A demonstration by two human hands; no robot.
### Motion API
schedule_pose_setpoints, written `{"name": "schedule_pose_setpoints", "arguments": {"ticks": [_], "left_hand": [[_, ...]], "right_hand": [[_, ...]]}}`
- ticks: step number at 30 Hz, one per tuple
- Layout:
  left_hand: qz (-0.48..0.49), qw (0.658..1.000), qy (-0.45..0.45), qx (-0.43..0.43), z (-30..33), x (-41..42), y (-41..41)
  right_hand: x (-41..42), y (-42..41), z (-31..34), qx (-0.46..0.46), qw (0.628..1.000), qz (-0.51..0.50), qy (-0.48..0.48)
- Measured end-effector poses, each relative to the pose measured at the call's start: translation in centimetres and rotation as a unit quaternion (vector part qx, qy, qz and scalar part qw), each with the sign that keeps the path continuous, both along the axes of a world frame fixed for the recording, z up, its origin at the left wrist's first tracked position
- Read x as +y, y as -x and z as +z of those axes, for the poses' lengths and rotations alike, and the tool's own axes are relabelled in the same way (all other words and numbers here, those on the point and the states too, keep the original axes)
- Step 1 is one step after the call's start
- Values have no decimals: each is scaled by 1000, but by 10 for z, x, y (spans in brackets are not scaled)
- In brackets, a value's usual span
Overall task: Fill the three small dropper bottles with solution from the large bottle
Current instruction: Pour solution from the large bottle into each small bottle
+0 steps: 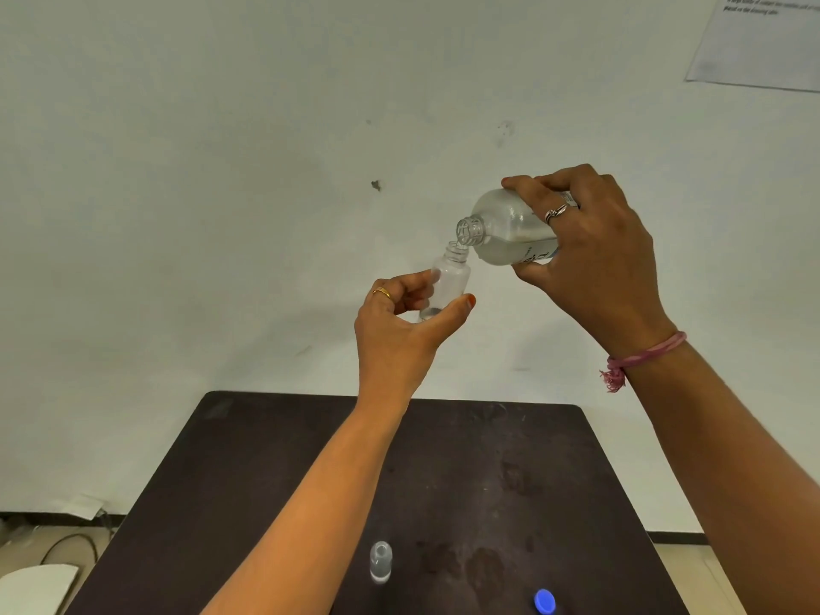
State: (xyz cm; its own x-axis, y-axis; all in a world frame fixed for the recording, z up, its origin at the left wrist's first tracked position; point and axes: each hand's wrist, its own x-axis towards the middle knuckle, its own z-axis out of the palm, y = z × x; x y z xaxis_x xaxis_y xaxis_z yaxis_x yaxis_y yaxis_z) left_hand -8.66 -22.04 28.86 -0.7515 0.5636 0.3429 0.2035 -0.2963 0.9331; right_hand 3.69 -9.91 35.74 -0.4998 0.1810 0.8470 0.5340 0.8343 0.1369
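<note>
Clear plastic, the large bottle of solution [510, 230] is lying tilted nearly flat in the air above the table, its open threaded neck pointing down-left and hanging right over the mouth of a small translucent dropper bottle [448, 281]; whether the two rims are touching cannot be told. The right hand [590, 259] is wrapping fingers and thumb around the large bottle's body, a silver ring showing on one finger and a pink thread band sitting at the wrist. The left hand [404, 330] is pinching the small bottle near its base between thumb and curled fingers, holding it upright with a slight lean; a little clear liquid is sitting at its bottom. Below, on the dark brown table [275, 472], a second small clear dropper bottle [380, 562] is standing uncapped near the front edge, and a round blue cap [544, 601] is lying well to its right. Behind everything, a pale wall is carrying a printed sheet of paper [763, 42] at the upper right.
</note>
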Motion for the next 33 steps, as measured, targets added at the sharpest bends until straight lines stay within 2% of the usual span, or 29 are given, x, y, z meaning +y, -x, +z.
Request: {"name": "schedule_pose_setpoints", "arguments": {"ticks": [33], "left_hand": [[-5, 1000, -8, -7, 1, -7, 1]], "right_hand": [[-9, 0, 3, 0, 1000, -1, -6]]}}
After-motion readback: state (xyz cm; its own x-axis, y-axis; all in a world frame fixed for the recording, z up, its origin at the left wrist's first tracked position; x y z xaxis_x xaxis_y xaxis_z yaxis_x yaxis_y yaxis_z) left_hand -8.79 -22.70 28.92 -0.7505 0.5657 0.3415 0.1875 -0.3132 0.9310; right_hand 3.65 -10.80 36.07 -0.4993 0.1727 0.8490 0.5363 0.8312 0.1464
